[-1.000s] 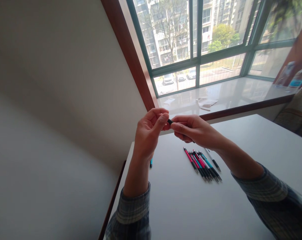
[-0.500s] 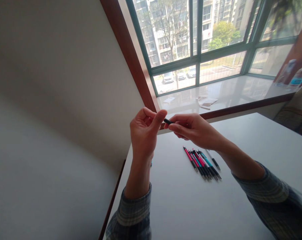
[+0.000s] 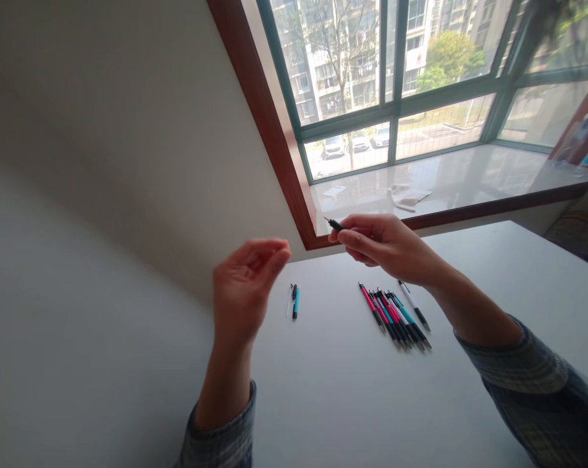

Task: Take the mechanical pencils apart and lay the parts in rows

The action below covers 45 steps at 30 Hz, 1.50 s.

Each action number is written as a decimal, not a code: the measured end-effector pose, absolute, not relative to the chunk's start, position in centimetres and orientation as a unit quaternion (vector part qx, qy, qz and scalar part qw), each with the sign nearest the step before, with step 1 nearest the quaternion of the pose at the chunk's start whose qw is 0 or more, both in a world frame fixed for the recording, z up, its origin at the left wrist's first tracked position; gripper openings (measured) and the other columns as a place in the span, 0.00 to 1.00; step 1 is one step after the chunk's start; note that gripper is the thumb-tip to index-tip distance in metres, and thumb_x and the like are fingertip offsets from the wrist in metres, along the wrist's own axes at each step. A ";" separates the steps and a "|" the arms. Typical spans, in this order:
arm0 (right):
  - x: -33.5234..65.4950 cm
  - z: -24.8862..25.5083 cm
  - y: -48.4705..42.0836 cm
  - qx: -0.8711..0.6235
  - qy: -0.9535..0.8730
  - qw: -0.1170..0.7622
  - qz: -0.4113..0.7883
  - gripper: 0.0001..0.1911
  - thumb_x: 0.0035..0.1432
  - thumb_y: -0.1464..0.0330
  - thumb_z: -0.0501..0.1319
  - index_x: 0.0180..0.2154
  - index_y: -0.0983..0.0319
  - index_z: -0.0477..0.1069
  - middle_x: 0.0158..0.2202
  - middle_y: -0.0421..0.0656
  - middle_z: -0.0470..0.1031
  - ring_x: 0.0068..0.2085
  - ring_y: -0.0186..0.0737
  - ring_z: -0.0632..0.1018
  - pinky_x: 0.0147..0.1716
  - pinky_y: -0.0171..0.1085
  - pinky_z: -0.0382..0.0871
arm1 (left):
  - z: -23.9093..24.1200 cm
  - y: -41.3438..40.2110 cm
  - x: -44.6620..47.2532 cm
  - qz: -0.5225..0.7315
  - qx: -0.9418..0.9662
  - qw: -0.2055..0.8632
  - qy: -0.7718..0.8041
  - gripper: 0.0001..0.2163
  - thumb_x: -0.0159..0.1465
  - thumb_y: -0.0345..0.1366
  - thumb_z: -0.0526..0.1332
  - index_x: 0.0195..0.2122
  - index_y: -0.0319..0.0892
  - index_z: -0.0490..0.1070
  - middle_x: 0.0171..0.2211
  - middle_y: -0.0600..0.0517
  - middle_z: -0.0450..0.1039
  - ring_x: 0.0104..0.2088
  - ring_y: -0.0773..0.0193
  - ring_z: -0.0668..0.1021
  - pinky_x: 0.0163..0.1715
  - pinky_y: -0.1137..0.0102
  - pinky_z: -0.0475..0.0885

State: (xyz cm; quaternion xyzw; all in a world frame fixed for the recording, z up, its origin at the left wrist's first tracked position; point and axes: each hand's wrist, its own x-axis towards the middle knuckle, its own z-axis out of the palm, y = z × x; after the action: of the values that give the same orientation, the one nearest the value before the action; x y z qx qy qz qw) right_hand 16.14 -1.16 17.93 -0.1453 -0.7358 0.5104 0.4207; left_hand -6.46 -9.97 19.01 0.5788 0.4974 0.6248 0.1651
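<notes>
My right hand (image 3: 384,248) pinches a black pen part (image 3: 336,225), which looks like a grip section. A thin point sticks out of its left end, and the rest is hidden in the fingers. Apart from it, to the left, my left hand (image 3: 242,283) is raised with thumb and fingertips pressed together; whatever is between them does not show. Below and between the hands, a blue pen barrel (image 3: 296,304), a small black piece (image 3: 294,292) and a thin clear refill-like stick (image 3: 288,303) lie on the white table (image 3: 352,403).
Several red, blue and black pens (image 3: 396,318) lie side by side under my right hand. A white-and-black pen (image 3: 413,305) rests at their right. Behind the table is a window sill (image 3: 459,175) with a crumpled cloth (image 3: 409,197) and bottles (image 3: 579,143). A wall (image 3: 103,227) stands at left.
My left hand has moved away from the pen part, left and down. A thin point now shows at the part's end. The loose pen pieces on the table have come into view.
</notes>
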 end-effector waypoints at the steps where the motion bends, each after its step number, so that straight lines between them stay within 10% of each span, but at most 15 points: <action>1: 16.3 18.0 -1.1 -0.145 -0.736 0.422 0.509 0.17 0.69 0.56 0.62 0.41 0.64 0.77 0.26 0.38 0.66 0.26 0.30 0.65 0.22 0.33 0.55 | 17.4 -10.6 -7.3 0.591 0.577 0.181 0.534 0.08 0.58 0.38 0.74 0.38 0.44 0.82 0.35 0.50 0.82 0.36 0.62 0.80 0.41 0.69 0.76; 10: 14.6 17.3 -2.4 -0.159 -0.749 0.355 0.536 0.16 0.70 0.58 0.61 0.42 0.65 0.77 0.25 0.38 0.67 0.25 0.29 0.63 0.22 0.33 0.53 | 3.2 -15.9 -13.2 0.343 0.559 0.142 0.742 0.12 0.61 0.41 0.67 0.46 0.51 0.80 0.37 0.53 0.84 0.40 0.54 0.83 0.48 0.59 0.77; 18: 12.0 12.9 -4.4 -0.212 -0.711 0.336 0.581 0.18 0.71 0.65 0.51 0.48 0.64 0.78 0.30 0.40 0.68 0.29 0.32 0.66 0.30 0.36 0.60 | 1.7 -16.0 -13.9 0.337 0.552 0.129 0.751 0.17 0.62 0.38 0.63 0.53 0.48 0.78 0.41 0.52 0.84 0.39 0.57 0.84 0.49 0.62 0.77; 26: 10.6 3.3 -5.6 -0.224 -0.551 0.301 0.745 0.24 0.63 0.54 0.64 0.53 0.64 0.77 0.37 0.43 0.72 0.31 0.34 0.72 0.35 0.38 0.65 | 4.1 -16.2 -12.3 0.414 0.567 0.053 0.710 0.13 0.65 0.45 0.65 0.47 0.46 0.81 0.42 0.49 0.83 0.38 0.57 0.82 0.46 0.61 0.76; 38: 10.4 -0.2 -6.0 -0.160 -0.407 0.336 0.834 0.20 0.60 0.56 0.71 0.49 0.62 0.79 0.37 0.43 0.74 0.33 0.33 0.70 0.36 0.36 0.63 | 5.3 -10.4 -7.4 0.548 0.516 0.291 0.591 0.20 0.64 0.48 0.68 0.51 0.41 0.80 0.28 0.53 0.74 0.27 0.67 0.72 0.29 0.72 0.69; 45: 9.6 -0.2 -7.0 -0.133 -0.381 0.311 0.860 0.19 0.63 0.57 0.70 0.50 0.61 0.78 0.40 0.45 0.75 0.34 0.33 0.70 0.37 0.35 0.63 | 3.6 -11.4 -8.0 0.553 0.465 0.440 0.533 0.23 0.62 0.48 0.71 0.53 0.38 0.80 0.32 0.49 0.77 0.30 0.66 0.72 0.35 0.69 0.70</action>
State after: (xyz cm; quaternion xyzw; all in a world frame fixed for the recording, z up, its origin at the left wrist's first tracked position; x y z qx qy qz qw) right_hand 9.64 -6.99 -0.21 -0.1327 -0.3812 0.8605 0.3109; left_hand -8.01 -11.43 3.60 0.4650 0.5333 0.5530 0.4400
